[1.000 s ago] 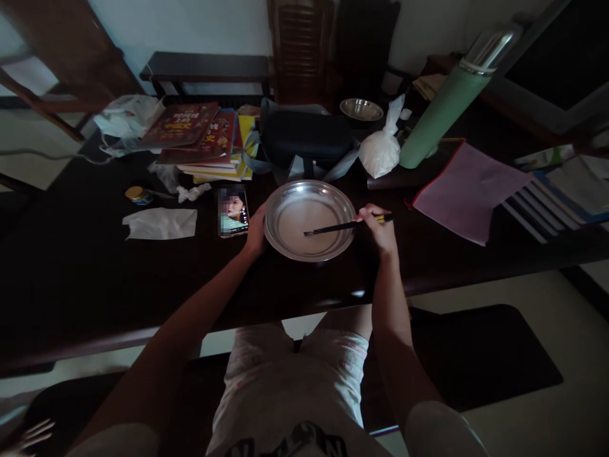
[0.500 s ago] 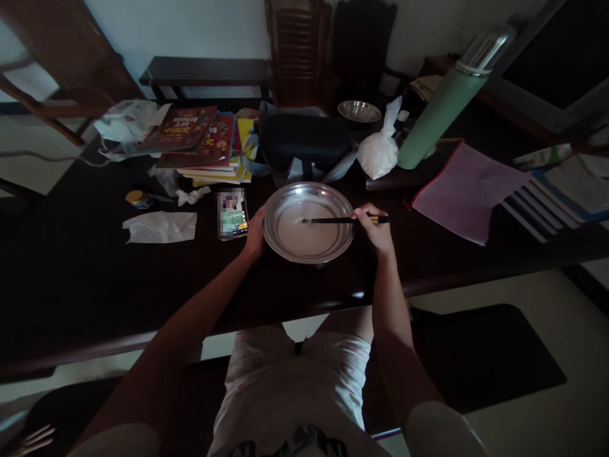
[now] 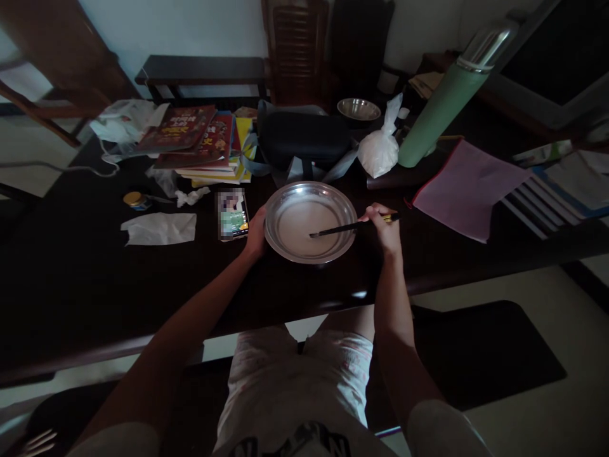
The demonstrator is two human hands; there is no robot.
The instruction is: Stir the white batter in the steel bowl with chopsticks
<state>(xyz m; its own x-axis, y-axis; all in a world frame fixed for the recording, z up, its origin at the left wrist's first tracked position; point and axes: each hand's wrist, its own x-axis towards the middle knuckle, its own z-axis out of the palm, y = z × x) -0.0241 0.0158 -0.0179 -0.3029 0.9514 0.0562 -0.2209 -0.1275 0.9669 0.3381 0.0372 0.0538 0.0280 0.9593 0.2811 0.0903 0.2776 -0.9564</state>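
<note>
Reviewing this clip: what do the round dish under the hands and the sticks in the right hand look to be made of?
The round silver dish looks like polished metal, probably stainless steel: its rim gives bright, mirror-like reflections. A pale milky layer covers its floor. The dark chopsticks in the right hand look lacquered or plastic, black with a yellowish top end; the dim light leaves that open. The left hand touches the dish's rim.

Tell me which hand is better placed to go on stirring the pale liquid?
Probably the right hand: it grips the dark chopsticks, tips inside the round metal dish. The left hand only steadies the rim.
</note>
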